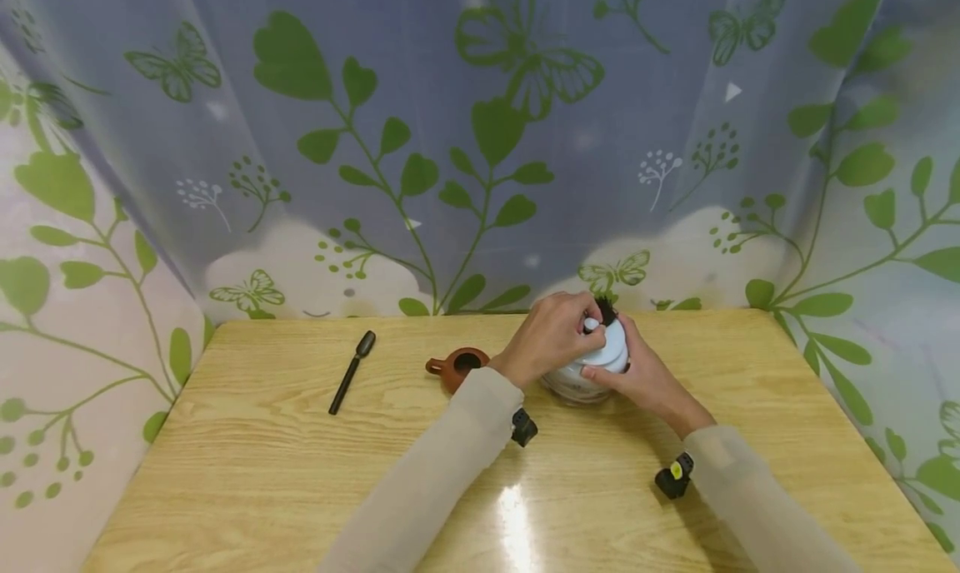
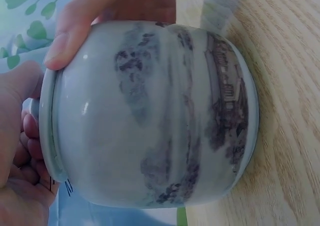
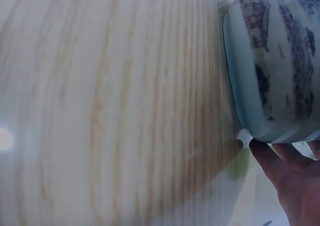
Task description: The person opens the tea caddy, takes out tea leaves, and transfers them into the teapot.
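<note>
Farthest left on the table (image 1: 270,473), we saw a dark tea scoop (image 1: 349,375) lying by itself at a slant, well apart from both hands; we judged that it had been laid there to leave the working side free. To its right stood a small reddish-brown clay teapot (image 1: 452,375), open at the top, its handle pointing left and its other side hidden behind the left arm, placed, we supposed, so as to be within easy reach of the jar. Right of the teapot came the lidded porcelain jar (image 2: 150,116), white with a dark painted landscape, upright on the table between the two hands. The left hand (image 1: 551,331) came over the top, its fingers drawn in close around the knob of the lid (image 1: 611,340), which sat at the mouth. A dark, bristly tuft (image 1: 606,311) showed beside the knob, though we could not tell what it was. The right hand (image 1: 645,377) was spread wide yet clamped on the jar, its thumb against the near shoulder and its fingers around the side, which we took as a steadying hold while the left worked at the lid.
</note>
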Demonstrator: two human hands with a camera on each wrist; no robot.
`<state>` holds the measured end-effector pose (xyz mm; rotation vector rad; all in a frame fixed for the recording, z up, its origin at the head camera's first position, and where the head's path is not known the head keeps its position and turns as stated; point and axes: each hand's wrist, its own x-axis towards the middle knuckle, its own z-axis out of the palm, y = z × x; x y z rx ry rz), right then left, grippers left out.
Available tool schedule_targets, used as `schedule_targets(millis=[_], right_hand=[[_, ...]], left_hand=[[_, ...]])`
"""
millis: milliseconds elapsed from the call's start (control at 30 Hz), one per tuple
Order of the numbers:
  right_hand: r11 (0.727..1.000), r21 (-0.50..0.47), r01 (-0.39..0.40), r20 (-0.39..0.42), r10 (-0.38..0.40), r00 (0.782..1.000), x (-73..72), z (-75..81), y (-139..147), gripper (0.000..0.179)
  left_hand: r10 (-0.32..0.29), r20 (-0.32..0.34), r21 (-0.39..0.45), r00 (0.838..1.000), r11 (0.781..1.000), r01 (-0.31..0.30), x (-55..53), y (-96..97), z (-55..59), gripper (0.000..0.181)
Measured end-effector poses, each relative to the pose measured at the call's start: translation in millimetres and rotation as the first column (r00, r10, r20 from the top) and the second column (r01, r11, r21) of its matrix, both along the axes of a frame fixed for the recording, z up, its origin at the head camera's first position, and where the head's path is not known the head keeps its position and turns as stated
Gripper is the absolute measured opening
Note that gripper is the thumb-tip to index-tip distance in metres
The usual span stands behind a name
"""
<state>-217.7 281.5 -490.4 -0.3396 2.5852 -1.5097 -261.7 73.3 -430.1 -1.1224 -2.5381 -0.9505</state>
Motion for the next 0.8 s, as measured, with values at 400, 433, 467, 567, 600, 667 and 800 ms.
schedule_targets(millis=[400,433,467,567,600,667,800], right_hand=[[1.000,-0.012,-0.008,0.000,0.008,1.000,1.1,-3.8,1,0.100],[1.000,-0.015,-0.010,0.003,0.010,1.000,1.1,-3.8,1,0.099],[1.000,-0.017,-0.009,0.005,0.009,1.000,1.1,-3.3,1,0.097],[1.000,-0.018,-0.009,-0.001,0.009,1.000,0.1,-0.9,0,0.094],[1.000,-0.017,-0.009,-0.003,0.008,1.000,0.0,-0.3,0,0.093],[1.000,-0.011,-0.005,-0.012,0.005,1.000,-0.7,2.0,0,0.092],[1.000,-0.014,-0.005,-0.008,0.005,1.000,-1.4,4.0,0,0.091]], left_hand=[[0.040,0.001,-0.039,0.999,0.998,-0.040,6.2,1.9,2.2,0.011],[0.043,0.015,-0.040,0.999,0.998,-0.043,5.8,2.0,2.9,0.010],[0.046,0.042,-0.037,0.998,0.998,-0.044,5.3,1.8,4.6,0.010],[0.051,0.123,-0.040,0.991,0.998,-0.047,2.2,1.7,10.7,0.010],[0.052,0.146,-0.041,0.988,0.998,-0.046,1.7,1.7,12.3,0.010],[0.056,0.166,-0.052,0.985,0.997,-0.048,-0.1,1.3,15.8,0.011],[0.061,0.172,-0.086,0.983,0.995,-0.047,-3.3,1.4,18.9,0.011]])
